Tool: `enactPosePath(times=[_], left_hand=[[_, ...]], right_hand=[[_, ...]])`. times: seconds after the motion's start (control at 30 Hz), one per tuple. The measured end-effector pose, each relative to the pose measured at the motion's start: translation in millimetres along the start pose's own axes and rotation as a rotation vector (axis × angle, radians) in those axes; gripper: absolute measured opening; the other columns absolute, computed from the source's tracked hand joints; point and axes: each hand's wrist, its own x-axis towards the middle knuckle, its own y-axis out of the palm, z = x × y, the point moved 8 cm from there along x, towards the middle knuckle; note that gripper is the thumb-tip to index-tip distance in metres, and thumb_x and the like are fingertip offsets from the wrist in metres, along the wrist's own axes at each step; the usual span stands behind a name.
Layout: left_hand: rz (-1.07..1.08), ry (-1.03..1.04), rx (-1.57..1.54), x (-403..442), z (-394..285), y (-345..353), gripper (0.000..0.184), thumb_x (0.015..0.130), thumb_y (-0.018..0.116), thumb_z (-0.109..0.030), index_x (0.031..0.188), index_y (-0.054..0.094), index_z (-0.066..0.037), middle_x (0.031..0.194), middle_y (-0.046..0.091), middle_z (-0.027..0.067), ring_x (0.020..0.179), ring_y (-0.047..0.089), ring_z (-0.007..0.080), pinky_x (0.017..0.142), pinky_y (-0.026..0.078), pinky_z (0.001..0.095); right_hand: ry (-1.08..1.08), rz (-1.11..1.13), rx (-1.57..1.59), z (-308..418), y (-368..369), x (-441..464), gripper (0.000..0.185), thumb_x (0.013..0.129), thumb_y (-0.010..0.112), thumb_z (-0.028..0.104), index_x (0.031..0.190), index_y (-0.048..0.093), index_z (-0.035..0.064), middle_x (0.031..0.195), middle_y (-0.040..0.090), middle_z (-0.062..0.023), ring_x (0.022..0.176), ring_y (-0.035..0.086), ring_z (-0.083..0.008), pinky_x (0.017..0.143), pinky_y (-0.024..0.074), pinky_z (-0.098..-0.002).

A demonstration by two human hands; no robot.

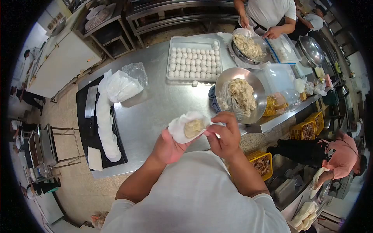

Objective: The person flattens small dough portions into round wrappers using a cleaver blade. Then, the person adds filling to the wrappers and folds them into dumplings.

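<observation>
A round white dough wrapper (176, 130) rests on the palm and fingers of my left hand (169, 148), just in front of my chest. A pale lump of filling (193, 128) lies in its middle. My right hand (226, 136) is closed, thumb and fingers pinching the wrapper's right edge. Beyond it stands a metal bowl (259, 83) holding a chunky pale mixture (243, 95) and clear plastic. A plastic tray (169, 77) holds rows of small round white dough balls (193, 62); one more ball (195, 83) sits by its near edge.
On the steel table's (149, 128) left lies a black board (82, 112) with a long dough roll (105, 128), a cleaver (91, 101) and a white scraper (94, 158). A white plastic bag (122, 87) covers the roll's far end. Across, a co-worker (268, 15) handles another filled bowl (248, 44).
</observation>
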Motion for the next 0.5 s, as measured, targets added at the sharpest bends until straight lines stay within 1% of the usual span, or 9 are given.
enactPosePath(times=[0.03, 0.1, 0.13, 0.17, 0.23, 0.27, 0.3, 0.4, 0.5], left_hand=[[0.002, -0.002, 0.003, -1.1, 0.5, 1.4, 0.081, 0.094, 0.066, -0.055, 0.149, 0.040, -0.001, 0.144, 0.053, 0.0141, 0.135, 0.052, 0.0280, 0.114, 0.042, 0.0447], [0.019, 0.108, 0.433, -5.4, -8.4, 6.6, 0.084, 0.080, 0.088, -0.036, 0.144, 0.046, -0.002, 0.137, 0.059, 0.0139, 0.130, 0.056, 0.0267, 0.111, 0.045, 0.0436], [0.016, 0.107, 0.436, -9.6, -11.8, 8.1, 0.084, 0.080, 0.088, -0.036, 0.144, 0.046, -0.002, 0.137, 0.059, 0.0139, 0.130, 0.056, 0.0267, 0.111, 0.045, 0.0436], [-0.050, 0.122, 0.591, -14.9, -19.5, 6.2, 0.082, 0.075, 0.092, -0.028, 0.139, 0.049, -0.002, 0.131, 0.062, 0.0140, 0.125, 0.060, 0.0267, 0.107, 0.048, 0.0434], [-0.120, 0.130, 0.746, -16.4, -24.4, 4.7, 0.081, 0.069, 0.096, -0.020, 0.135, 0.052, -0.002, 0.126, 0.065, 0.0142, 0.120, 0.063, 0.0268, 0.103, 0.050, 0.0432], [-0.018, 0.284, 0.762, -11.6, -32.0, 17.4, 0.076, 0.069, 0.096, -0.019, 0.130, 0.054, -0.003, 0.121, 0.067, 0.0148, 0.114, 0.066, 0.0273, 0.097, 0.053, 0.0429], [0.087, 0.438, 0.774, -10.5, -39.7, 29.7, 0.070, 0.069, 0.096, -0.019, 0.125, 0.057, -0.003, 0.116, 0.070, 0.0155, 0.108, 0.069, 0.0279, 0.092, 0.055, 0.0427], [0.205, 0.520, 0.904, -8.9, -46.2, 50.9, 0.067, 0.067, 0.097, -0.017, 0.122, 0.059, -0.004, 0.114, 0.071, 0.0174, 0.104, 0.070, 0.0294, 0.086, 0.056, 0.0416], [0.183, 0.542, 0.947, -11.6, -47.8, 52.4, 0.063, 0.067, 0.096, -0.015, 0.119, 0.061, -0.005, 0.113, 0.072, 0.0175, 0.102, 0.071, 0.0303, 0.086, 0.057, 0.0422]], right_hand=[[0.113, -0.084, 0.121, -4.1, -5.7, -1.0, 0.030, 0.074, 0.085, 0.014, 0.097, 0.068, 0.0069, 0.103, 0.062, -0.0128, 0.094, 0.062, -0.0302, 0.080, 0.0500, -0.0413], [0.229, -0.169, 0.246, -6.0, -12.7, 0.9, 0.031, 0.076, 0.085, 0.015, 0.099, 0.068, 0.0056, 0.102, 0.062, -0.0133, 0.093, 0.062, -0.0289, 0.080, 0.0500, -0.0396], [0.285, -0.128, 0.427, -6.1, -9.1, 4.8, 0.033, 0.076, 0.086, 0.017, 0.100, 0.068, 0.0043, 0.102, 0.063, -0.0134, 0.092, 0.062, -0.0277, 0.079, 0.0501, -0.0375], [0.339, -0.085, 0.609, -6.0, -3.7, 7.2, 0.035, 0.077, 0.087, 0.018, 0.101, 0.067, 0.0030, 0.103, 0.063, -0.0136, 0.091, 0.062, -0.0266, 0.079, 0.0502, -0.0354], [0.379, -0.039, 0.704, 1.6, 2.0, 5.0, 0.036, 0.077, 0.087, 0.018, 0.102, 0.067, 0.0026, 0.102, 0.064, -0.0135, 0.089, 0.063, -0.0266, 0.079, 0.0510, -0.0347], [0.417, 0.008, 0.793, 4.0, 7.1, 2.4, 0.037, 0.076, 0.088, 0.018, 0.103, 0.068, 0.0022, 0.101, 0.065, -0.0133, 0.088, 0.064, -0.0266, 0.078, 0.0517, -0.0341], [0.420, 0.004, 0.794, 4.3, 6.4, 1.4, 0.037, 0.076, 0.088, 0.018, 0.103, 0.068, 0.0022, 0.101, 0.065, -0.0133, 0.088, 0.064, -0.0266, 0.078, 0.0517, -0.0341], [0.283, -0.040, 0.672, 13.1, -6.4, 4.5, 0.037, 0.075, 0.088, 0.017, 0.102, 0.068, 0.0014, 0.096, 0.068, -0.0138, 0.085, 0.067, -0.0265, 0.075, 0.0538, -0.0347], [0.209, -0.017, 0.570, 21.8, -15.6, 9.9, 0.035, 0.075, 0.087, 0.014, 0.101, 0.069, 0.0005, 0.091, 0.070, -0.0146, 0.079, 0.069, -0.0269, 0.068, 0.0551, -0.0346]])
